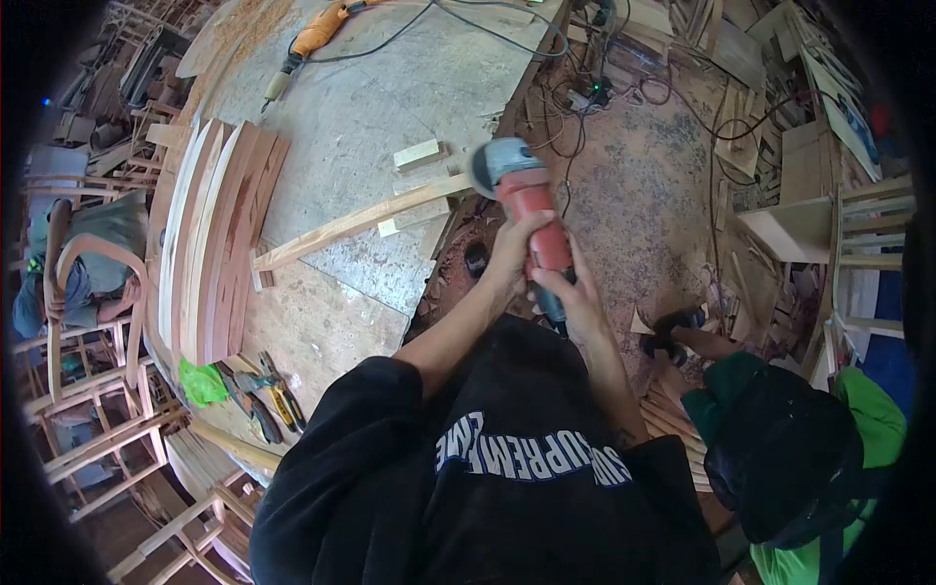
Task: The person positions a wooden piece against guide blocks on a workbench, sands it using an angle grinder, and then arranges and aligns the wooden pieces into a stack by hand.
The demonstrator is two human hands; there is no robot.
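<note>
Red-and-grey angle grinder at right edge, grey-topped bench.
Left hand, right hand: fingers wrapped round grinder, likely for control; long pale wooden strip reaches edge, presumably for access.

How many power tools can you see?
2 clearly: a red angle grinder in the left hand and right hand, an orange power tool at the far end of the worktable. Others may be hidden; a dark item by the co-worker at right is unclear.

Your red and grey grinder is tilted, its disc at one end of the slim wooden strip over your tabletop.
</note>
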